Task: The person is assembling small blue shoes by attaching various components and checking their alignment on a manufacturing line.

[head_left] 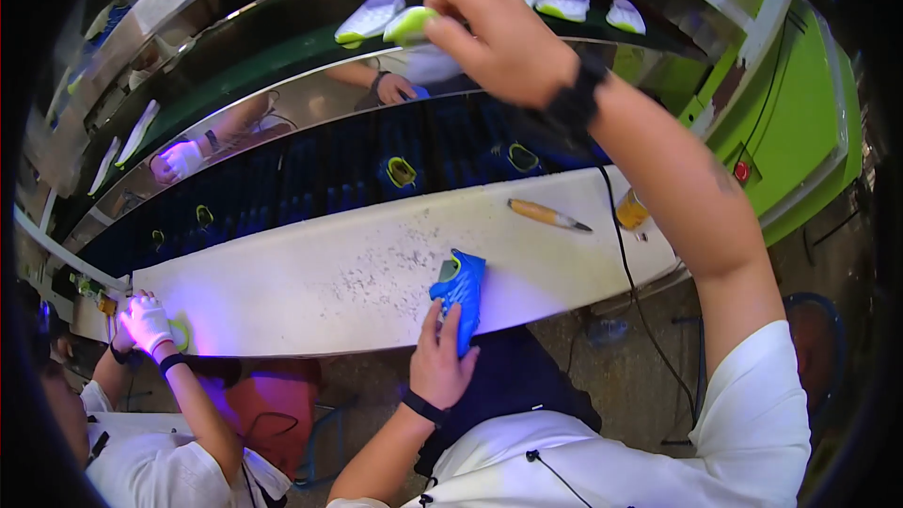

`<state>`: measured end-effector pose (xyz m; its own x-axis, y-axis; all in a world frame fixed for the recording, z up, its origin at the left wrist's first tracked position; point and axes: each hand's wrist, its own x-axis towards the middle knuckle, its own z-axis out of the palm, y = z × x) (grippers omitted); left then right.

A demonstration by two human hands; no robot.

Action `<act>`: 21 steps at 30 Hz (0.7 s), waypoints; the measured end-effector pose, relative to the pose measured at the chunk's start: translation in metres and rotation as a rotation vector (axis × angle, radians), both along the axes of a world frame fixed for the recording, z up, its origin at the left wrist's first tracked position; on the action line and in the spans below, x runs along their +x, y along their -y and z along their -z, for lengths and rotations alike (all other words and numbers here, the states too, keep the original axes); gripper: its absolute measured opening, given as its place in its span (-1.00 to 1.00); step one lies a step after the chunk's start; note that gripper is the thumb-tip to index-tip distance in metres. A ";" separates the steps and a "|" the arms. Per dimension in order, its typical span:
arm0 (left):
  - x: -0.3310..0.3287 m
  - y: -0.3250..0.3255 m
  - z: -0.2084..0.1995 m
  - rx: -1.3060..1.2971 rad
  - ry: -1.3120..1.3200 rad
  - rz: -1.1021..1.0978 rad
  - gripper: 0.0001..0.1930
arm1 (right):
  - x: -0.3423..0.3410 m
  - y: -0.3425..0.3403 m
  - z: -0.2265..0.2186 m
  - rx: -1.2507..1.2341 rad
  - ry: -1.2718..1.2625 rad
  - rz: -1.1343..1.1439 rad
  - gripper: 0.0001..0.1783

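A blue shoe upper point(467, 287) with a lime-edged collar lies on the white table, its opening toward the far side. My left hand point(440, 362) holds it at the near end, fingers over its side and thumb along its edge. My right hand point(480, 38) is stretched far forward over the upper green belt. Its thumb and fingers pinch the end of a lime and white shoe sole point(408, 26). Beside that sole rests another white sole with a lime edge point(369, 17). Part of the pinched sole's end is hidden by my fingers.
Further soles point(564, 4) lie along the green belt point(273, 61). Blue uppers point(402, 172) sit on the dark lower conveyor. A wooden-handled brush point(546, 214), black cable point(621, 254) and yellow container point(632, 211) are right. A co-worker's gloved hand point(148, 322) is left.
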<state>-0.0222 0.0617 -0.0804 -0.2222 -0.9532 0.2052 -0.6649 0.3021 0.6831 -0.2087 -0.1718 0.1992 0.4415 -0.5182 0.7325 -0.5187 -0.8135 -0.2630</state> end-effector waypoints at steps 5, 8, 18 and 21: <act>0.030 0.026 -0.010 0.018 -0.439 -0.219 -0.56 | -0.060 -0.136 0.102 0.140 0.157 -0.055 -0.78; 0.027 0.046 -0.041 -0.052 -0.452 -0.066 -0.62 | -0.089 -0.184 0.189 0.622 0.497 0.121 -0.83; -0.049 0.041 -0.038 0.035 -0.744 0.156 -0.56 | -0.055 -0.224 0.235 0.861 0.931 -0.161 -0.74; -0.052 0.035 -0.020 -0.104 -0.649 0.153 -0.56 | -0.047 -0.223 0.237 0.928 0.936 -0.259 -0.74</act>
<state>-0.0745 0.0265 -0.0605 -0.1538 -0.8886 0.4321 -0.0744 0.4464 0.8917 -0.2556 0.0512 -0.0375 0.1318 -0.9626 0.2367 0.2988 -0.1891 -0.9354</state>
